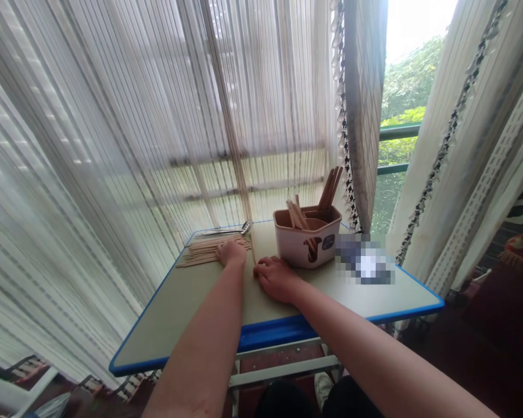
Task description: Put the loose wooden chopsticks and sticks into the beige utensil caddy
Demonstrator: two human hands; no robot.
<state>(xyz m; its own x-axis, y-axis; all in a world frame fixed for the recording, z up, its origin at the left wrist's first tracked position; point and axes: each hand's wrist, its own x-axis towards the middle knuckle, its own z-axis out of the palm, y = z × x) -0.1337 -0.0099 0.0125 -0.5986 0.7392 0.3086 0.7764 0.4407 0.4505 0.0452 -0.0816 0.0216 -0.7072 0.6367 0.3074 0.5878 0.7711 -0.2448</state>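
Note:
My left hand [231,253] lies on a heap of thin wooden chopsticks [203,251] spread on the table's far left part, fingers curled down onto them. My right hand [275,276] rests just right of it, fingers closed in a pinch on a single chopstick [253,248] that runs away from me on the tabletop. Behind the right hand stands a pinkish plastic holder [307,239] with several chopsticks upright in it.
The small grey table [187,313] has a blue rim. A metal spoon [226,230] lies at its far edge. A blurred object [365,264] sits right of the holder. Sheer curtains hang close behind the table; a railing and trees show beyond.

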